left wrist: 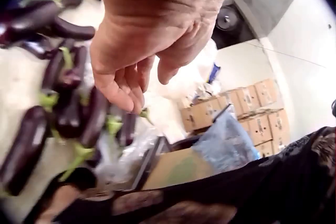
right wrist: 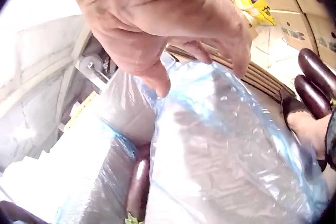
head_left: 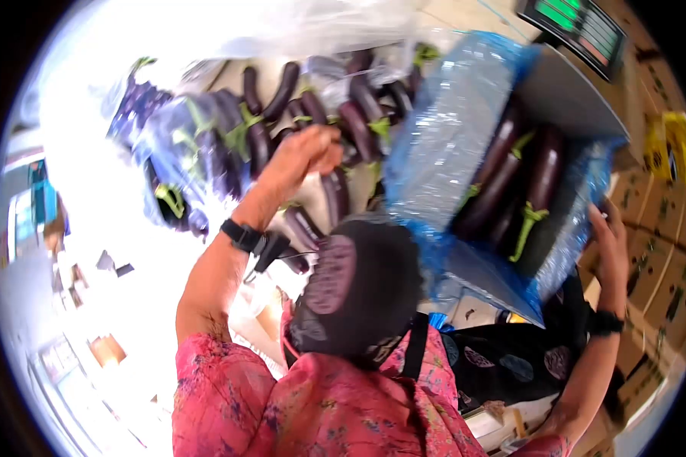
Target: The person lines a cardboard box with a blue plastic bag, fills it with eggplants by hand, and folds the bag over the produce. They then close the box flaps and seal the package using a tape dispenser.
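Note:
My left hand (head_left: 301, 156) hovers over loose eggplants (head_left: 335, 194) spread on a pale surface. Its fingers hang relaxed with nothing between them; the left wrist view shows the fingertips (left wrist: 134, 103) close to eggplants and their green stems. At the cardboard box (head_left: 575, 84), lined with blue plastic (head_left: 461, 122), my right hand (head_left: 610, 247) rests by the near right rim. Thumb and fingers are spread apart over the plastic in the right wrist view. Several dark eggplants (head_left: 545, 167) lie lengthwise inside the box.
Clear plastic bags of eggplants (head_left: 198, 141) lie to the left. A scale with a green display (head_left: 560, 11) stands beyond the box. Stacked cartons (head_left: 655, 259) line the right side, with a yellow bag (head_left: 674, 148) on them. A black patterned cap (head_left: 366, 289) covers part of the view.

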